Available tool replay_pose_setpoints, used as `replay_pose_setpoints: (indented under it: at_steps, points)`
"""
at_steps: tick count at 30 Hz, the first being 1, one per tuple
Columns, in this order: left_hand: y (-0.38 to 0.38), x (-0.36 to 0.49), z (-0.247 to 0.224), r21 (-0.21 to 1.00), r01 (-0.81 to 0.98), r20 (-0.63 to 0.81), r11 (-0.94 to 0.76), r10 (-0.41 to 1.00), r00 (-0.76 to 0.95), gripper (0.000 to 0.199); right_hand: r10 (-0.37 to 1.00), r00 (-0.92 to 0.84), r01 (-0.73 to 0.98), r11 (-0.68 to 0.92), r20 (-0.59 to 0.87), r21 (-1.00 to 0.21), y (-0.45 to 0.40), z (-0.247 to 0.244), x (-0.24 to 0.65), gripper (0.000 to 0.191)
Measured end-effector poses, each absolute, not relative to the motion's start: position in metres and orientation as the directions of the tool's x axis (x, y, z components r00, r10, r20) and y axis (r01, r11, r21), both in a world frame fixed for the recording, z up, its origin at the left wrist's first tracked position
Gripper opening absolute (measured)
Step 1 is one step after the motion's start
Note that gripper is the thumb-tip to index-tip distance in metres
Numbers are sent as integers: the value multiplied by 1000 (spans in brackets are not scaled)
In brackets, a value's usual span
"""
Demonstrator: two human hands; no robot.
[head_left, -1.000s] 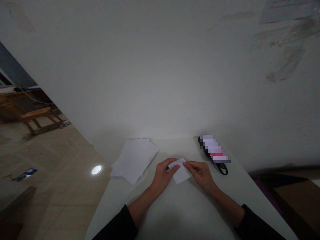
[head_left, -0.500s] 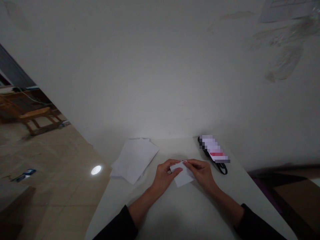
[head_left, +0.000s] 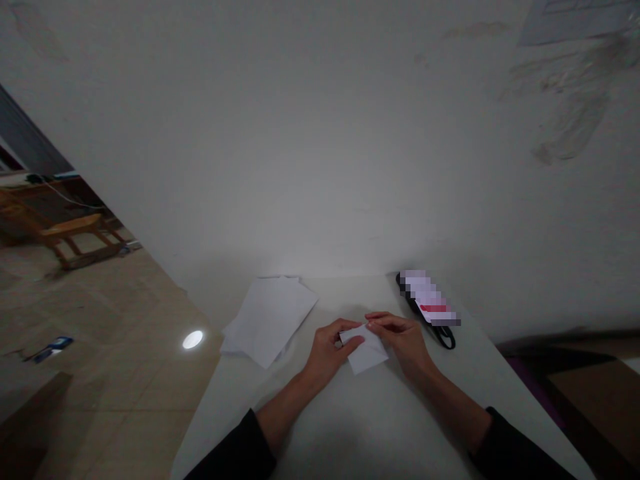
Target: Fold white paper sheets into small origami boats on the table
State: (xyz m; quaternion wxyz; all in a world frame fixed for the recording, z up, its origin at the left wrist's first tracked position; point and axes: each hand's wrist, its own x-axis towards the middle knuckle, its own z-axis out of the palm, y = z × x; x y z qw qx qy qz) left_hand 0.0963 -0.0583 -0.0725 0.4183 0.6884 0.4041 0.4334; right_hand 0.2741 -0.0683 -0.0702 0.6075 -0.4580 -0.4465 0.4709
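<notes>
Head view: left hand (head_left: 327, 353) and right hand (head_left: 403, 343) partly cover folded paper (head_left: 367, 353).

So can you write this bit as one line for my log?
left hand: holds folded white paper | right hand: pinches its top corner | beside: loose white sheets

The pixelated object (head_left: 429, 298) on the surface (head_left: 345, 427) is blurred past reading, with only a red band showing through, and part of a black strap (head_left: 445, 340) lies under it. The left hand (head_left: 330, 353) and right hand (head_left: 403, 343) cover part of the folded white paper (head_left: 367, 353), so its creases cannot be followed. The number of sheets in the paper stack (head_left: 267, 322) cannot be told. The blue object (head_left: 53, 349) on the floor (head_left: 115, 380) is too small to name. The dark sleeve (head_left: 233, 450) runs off the bottom edge, and a pale sheet (head_left: 575, 20) on the wall (head_left: 320, 133) is cut off by the top edge.
</notes>
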Motion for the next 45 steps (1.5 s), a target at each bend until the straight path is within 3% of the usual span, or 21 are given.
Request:
replay_pose_setpoints:
  at_steps: [11, 14, 16, 19, 21, 24, 27, 33, 37, 40, 45]
  points:
    - [-60, 98, -71, 935, 169, 258, -312, 924, 281, 26, 987, 154, -289, 79, 35, -954, -73, -70, 270, 22]
    - [-61, 98, -67, 935, 168, 281, -312, 942, 182, 25, 997, 77, -277, -4, -26, -961, -71, -71, 268, 36]
    - [-61, 97, -65, 937, 157, 301, -312, 949, 91, 25, 995, -64, -260, -88, -74, -962, -71, -70, 265, 47]
    - [-59, 98, -64, 944, 153, 304, -294, 951, -48, 26, 969, -222, -215, -161, -112, -963, -74, -68, 262, 47]
    - [-58, 99, -65, 956, 96, 285, -276, 953, -100, 28, 978, -184, -213, -135, -96, -968, -77, -65, 261, 44]
    - [-59, 102, -66, 964, -21, 265, -266, 964, -19, 36, 999, 6, -214, -37, -39, -976, -78, -63, 262, 43]
    - [-61, 103, -66, 967, -4, 256, -256, 964, 78, 33, 990, 134, -189, 56, 31, -980, -78, -64, 264, 43]
    - [-61, 100, -68, 955, 72, 291, -289, 956, -26, 28, 985, -166, -59, 31, 41, -998, -80, -71, 260, 47]
    - [-60, 101, -70, 944, 46, 325, -327, 944, 50, 24, 991, -46, -1, 127, 127, -992, -82, -68, 262, 47]
    - [-60, 103, -69, 966, -56, 257, -251, 952, 165, 24, 976, 85, 98, 194, 202, -976, -83, -63, 268, 45]
    - [-58, 103, -62, 985, -125, 141, -115, 966, 218, 29, 970, 68, 140, 221, 232, -965, -79, -60, 275, 43]
